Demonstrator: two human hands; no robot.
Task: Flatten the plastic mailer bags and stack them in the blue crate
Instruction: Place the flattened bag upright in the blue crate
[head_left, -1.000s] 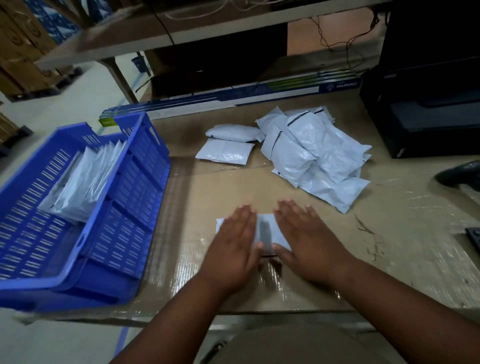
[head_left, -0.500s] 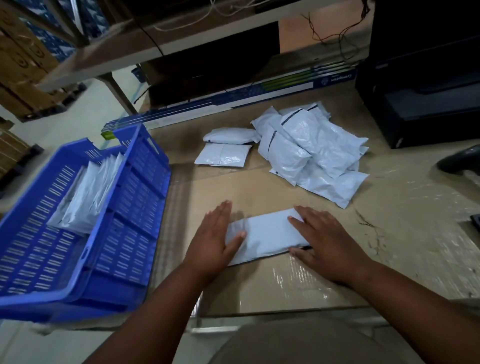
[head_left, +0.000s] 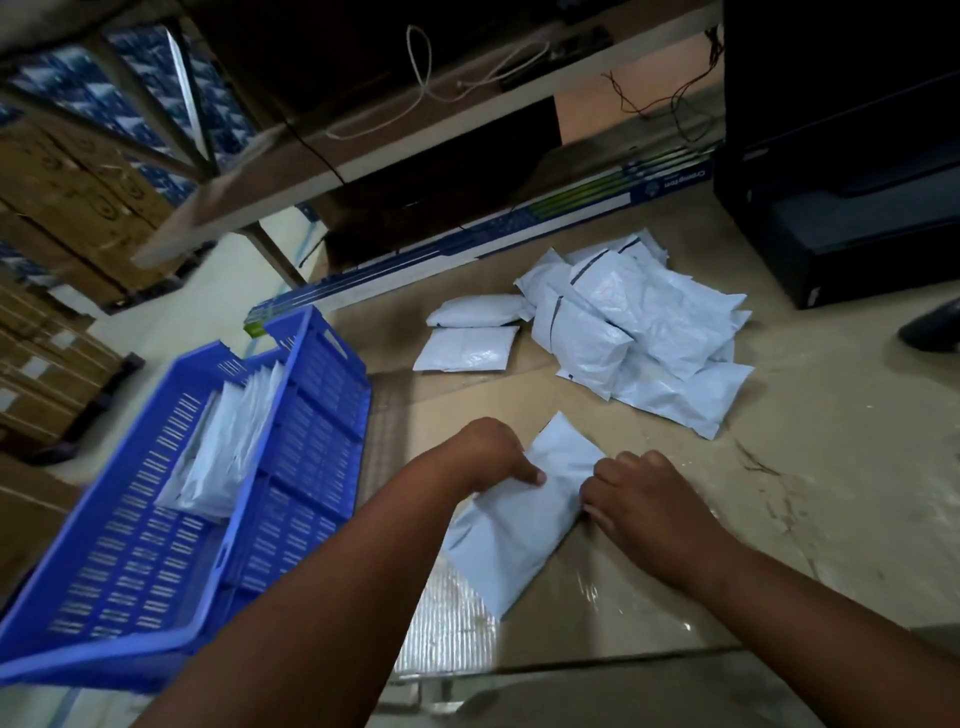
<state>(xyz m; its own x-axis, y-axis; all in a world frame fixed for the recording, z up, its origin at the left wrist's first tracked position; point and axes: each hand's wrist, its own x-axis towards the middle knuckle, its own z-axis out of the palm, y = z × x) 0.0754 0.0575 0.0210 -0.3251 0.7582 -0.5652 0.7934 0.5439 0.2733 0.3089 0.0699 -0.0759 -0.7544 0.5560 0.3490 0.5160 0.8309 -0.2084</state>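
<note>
Both hands were clamped on one mailer bag (head_left: 511, 525), which lay tilted on the table (head_left: 779, 519) just right of the blue crate (head_left: 311, 467). The left hand (head_left: 485, 454) pinched its upper left edge with curled fingers; the right hand (head_left: 639, 499) gripped the right edge, though whether its fingertips had got under the plastic I could not tell — the knuckles hid them.

The bag looked light, thin and limp, with a slick skin that would likely slide on the taped cardboard beneath it. I judged it best held at two opposite edges, as here, so it would hang flat and not fold over itself.

Inside the crate a row of flattened bags (head_left: 223, 441) stood leaning against the far right wall, with open floor on their left side. Beyond the crate's right wall, farther back on the table, waited the pile of unflattened bags (head_left: 639, 332). The lift over the crate's near right rim looked unobstructed, but that rim stood high enough to catch a drooping corner.
</note>
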